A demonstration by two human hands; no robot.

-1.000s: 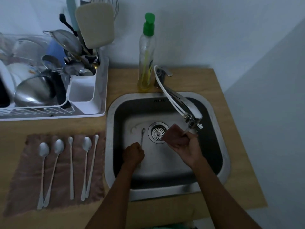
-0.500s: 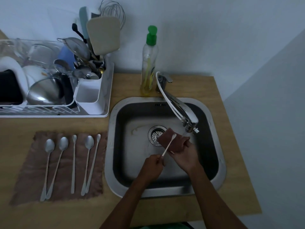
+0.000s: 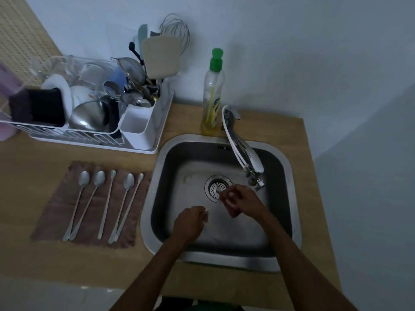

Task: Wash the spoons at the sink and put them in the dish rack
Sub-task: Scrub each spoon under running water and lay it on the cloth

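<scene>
Left hand: Your left hand (image 3: pixel 190 223) is curled round the handle end of the spoon (image 3: pixel 208 210). Only a short pale sliver of the shaft shows past your fingers.
Right hand: Your right hand (image 3: pixel 244 202) grips a reddish-brown rag (image 3: pixel 232 212), bunched round the spoon's far end.
Why held so: One hand pins the handle so the other can rub. You keep both low inside the sink (image 3: pixel 224 262), probably so drips fall in the basin.
Where the spoon is: It sits over the basin floor, between your two hands and just in front of the drain (image 3: pixel 216 187).
Spoon's long axis: It runs from your left hand up and rightward to your right. The handle is toward you and the working end toward the drain.
Bowl face: It is hidden in the rag, so you cannot tell which way it turns.
Tap: The tap (image 3: pixel 246 153) reaches over the basin with its spout just behind your right hand. Whether water runs cannot be told.
Waiting spoons: Five waiting spoons (image 3: pixel 107 205) lie side by side on a brown mat (image 3: pixel 54 216) left of the sink. Their bowls point away from you and their handles toward you, which makes them easy to pick up.
Dish rack: The dish rack (image 3: pixel 94 142) stands behind the mat, crowded with dishes. Its white cutlery cup (image 3: pixel 137 129) is at the end nearest the sink, the likely drop-off.
Soap bottle: The soap bottle (image 3: pixel 212 97) stands upright at the back rim, beside the tap's base.
</scene>
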